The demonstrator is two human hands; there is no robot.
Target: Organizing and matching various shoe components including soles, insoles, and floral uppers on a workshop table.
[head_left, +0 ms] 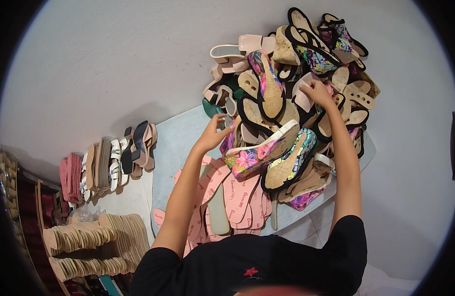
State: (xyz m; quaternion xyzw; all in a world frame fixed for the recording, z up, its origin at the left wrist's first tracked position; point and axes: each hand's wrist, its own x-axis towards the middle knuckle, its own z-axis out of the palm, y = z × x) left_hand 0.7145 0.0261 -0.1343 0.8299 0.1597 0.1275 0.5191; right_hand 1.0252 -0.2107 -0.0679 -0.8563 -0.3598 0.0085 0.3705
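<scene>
A heap of wedge sandals and shoe parts covers the pale table. At the heap's left edge, my left hand has its fingers apart, beside a flower-printed wedge sole with a white rim. Deeper in the heap, the fingers of my right hand are closed on a pale pink sandal; its lower part is hidden among other shoes. Between my hands lies a floral wedge with a bare tan underside. A black-edged, multicoloured wedge rests nearer to me.
Pink insoles with a grey-green sole overlap at the near table edge. Left, finished-looking sandals and stacked straps stand on a white surface. Rows of beige soles fill the lower left. A wall rises behind.
</scene>
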